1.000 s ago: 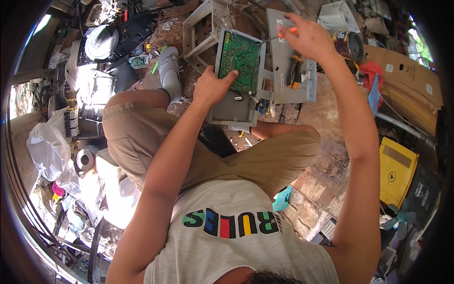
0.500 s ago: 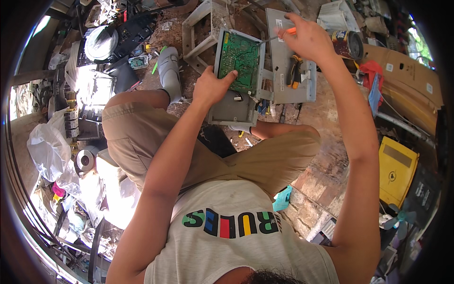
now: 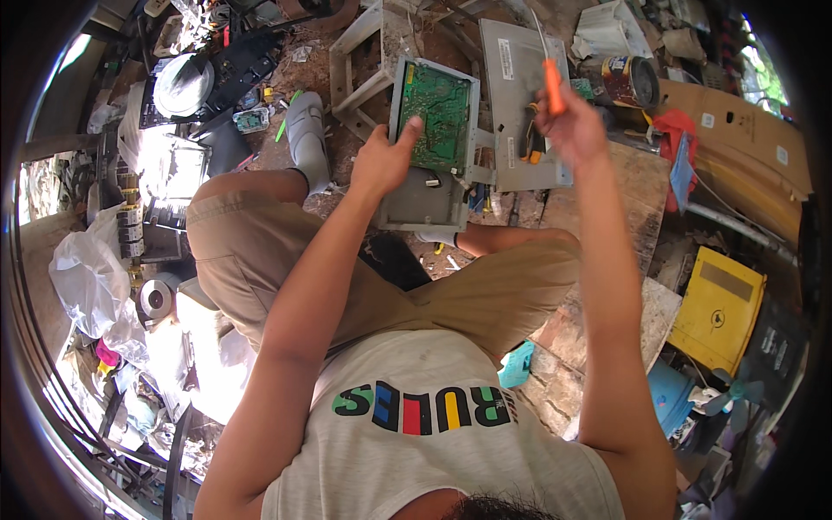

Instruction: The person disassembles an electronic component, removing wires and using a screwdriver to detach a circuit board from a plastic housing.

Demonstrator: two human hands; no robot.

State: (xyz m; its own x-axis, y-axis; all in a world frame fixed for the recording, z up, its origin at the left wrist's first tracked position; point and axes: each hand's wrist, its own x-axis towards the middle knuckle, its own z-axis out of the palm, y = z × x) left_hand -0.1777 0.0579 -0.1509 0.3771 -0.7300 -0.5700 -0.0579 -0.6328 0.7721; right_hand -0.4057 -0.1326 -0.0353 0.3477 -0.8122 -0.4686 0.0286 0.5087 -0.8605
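Note:
A green circuit board [image 3: 439,113] sits in a shallow grey metal housing [image 3: 416,208] in front of me. My left hand [image 3: 384,162] grips the housing's left edge, its thumb lying over the board. To the right, my right hand [image 3: 572,130], slightly blurred, is closed around the orange handle of a screwdriver [image 3: 552,87]. The shaft points up and away, apart from the board. Beneath that hand a flat grey metal panel [image 3: 511,113] lies on the floor. Pliers [image 3: 532,143] with black and orange handles rest on it, partly hidden by my fingers.
A grey metal frame [image 3: 354,78] stands beyond the housing, near my foot in a grey sock [image 3: 305,130]. At the right are a rusty can [image 3: 631,81], a cardboard box [image 3: 728,130] and a yellow case [image 3: 719,308]. Clear plastic bags [image 3: 91,273] and scrap fill the left.
My right hand has drawn back from the board, and the screwdriver has swung from pointing at the board to pointing upward. My left thumb has shifted slightly up and left.

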